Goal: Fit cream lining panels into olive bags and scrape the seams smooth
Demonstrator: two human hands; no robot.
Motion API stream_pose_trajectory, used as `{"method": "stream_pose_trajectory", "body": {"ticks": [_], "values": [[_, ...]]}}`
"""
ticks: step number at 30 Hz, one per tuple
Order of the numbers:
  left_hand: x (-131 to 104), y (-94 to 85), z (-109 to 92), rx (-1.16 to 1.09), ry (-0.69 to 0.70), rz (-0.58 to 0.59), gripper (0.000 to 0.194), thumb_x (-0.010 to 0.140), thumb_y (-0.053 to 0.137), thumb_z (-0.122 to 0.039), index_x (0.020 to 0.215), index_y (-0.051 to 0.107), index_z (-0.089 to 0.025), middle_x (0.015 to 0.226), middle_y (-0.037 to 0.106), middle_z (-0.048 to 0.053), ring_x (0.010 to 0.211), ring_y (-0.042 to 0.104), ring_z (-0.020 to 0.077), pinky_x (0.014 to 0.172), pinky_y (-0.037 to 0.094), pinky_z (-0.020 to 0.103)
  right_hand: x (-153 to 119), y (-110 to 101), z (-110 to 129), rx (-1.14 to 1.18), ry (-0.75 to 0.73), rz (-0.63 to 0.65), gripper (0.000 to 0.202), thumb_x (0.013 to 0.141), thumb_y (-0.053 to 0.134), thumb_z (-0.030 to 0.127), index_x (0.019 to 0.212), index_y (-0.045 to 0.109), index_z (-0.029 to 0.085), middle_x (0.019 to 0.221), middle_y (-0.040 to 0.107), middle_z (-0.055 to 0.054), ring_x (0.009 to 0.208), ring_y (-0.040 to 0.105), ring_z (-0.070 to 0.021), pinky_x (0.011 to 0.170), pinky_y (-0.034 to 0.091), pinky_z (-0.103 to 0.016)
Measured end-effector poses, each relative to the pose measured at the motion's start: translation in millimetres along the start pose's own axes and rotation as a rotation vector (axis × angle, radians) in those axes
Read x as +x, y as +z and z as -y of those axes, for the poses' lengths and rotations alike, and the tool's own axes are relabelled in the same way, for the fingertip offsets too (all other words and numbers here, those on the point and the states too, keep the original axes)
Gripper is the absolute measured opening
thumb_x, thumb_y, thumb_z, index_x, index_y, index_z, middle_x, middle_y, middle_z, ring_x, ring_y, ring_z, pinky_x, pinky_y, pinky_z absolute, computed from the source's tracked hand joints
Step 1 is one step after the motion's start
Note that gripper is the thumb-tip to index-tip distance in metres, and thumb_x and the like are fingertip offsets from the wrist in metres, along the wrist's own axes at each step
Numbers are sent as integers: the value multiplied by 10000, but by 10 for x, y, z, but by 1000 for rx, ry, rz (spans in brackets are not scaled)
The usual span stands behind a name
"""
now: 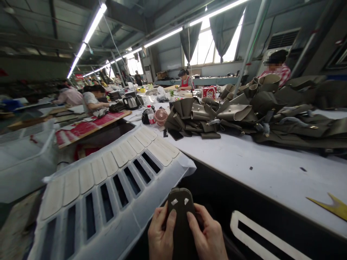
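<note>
Between my two hands is a dark olive-grey, rounded strap-like piece [181, 227] with two small white patches near its far end. My left hand [162, 231] grips its left edge, thumb lying on top. On the opposite edge my right hand [207, 233] holds it the same way, fingers curled underneath. The lower end of the piece runs out of view. To the left, pale rounded-end strips [105, 164] lie in a row on a translucent white slotted sheet [130, 213].
A white table [217, 155] bears a heap of olive-grey bag pieces [230, 112], a pink fan [161, 116] and a red-capped bottle [150, 115]. A cream slotted frame [260, 234] is at lower right, a yellow pointed piece [330, 206] beyond it. Several people sit at work farther back.
</note>
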State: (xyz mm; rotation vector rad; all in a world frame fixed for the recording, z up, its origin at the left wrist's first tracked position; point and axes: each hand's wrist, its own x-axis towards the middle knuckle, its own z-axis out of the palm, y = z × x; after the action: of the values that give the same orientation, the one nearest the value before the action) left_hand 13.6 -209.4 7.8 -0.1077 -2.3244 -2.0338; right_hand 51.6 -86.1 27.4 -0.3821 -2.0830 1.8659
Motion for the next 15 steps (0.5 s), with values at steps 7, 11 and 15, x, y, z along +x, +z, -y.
{"method": "stream_pose_trajectory", "body": {"ticks": [7,11,15], "values": [[-3,70,10,-81,56,-83,417,810,651,-486,1113,711,-206,880,621,32,753,581,158,691,496,231,36,-58,134,-64,-149,-66,314,945,399,503,935,549,227,663,634,2,543,603,-147,528,437,-225],[-51,122,-37,-103,58,-37,366,818,646,-466,1061,732,-206,831,616,33,744,581,164,658,498,229,-21,-95,103,-82,-159,-92,303,950,391,487,908,554,234,633,608,4,525,597,-159,519,432,-240],[-71,161,-175,-70,120,-42,368,825,640,-455,1094,727,-219,977,634,53,709,576,143,656,492,229,-58,-191,110,-44,-98,-94,313,927,425,519,924,567,239,676,626,-6,559,599,-163,526,437,-240]]}}
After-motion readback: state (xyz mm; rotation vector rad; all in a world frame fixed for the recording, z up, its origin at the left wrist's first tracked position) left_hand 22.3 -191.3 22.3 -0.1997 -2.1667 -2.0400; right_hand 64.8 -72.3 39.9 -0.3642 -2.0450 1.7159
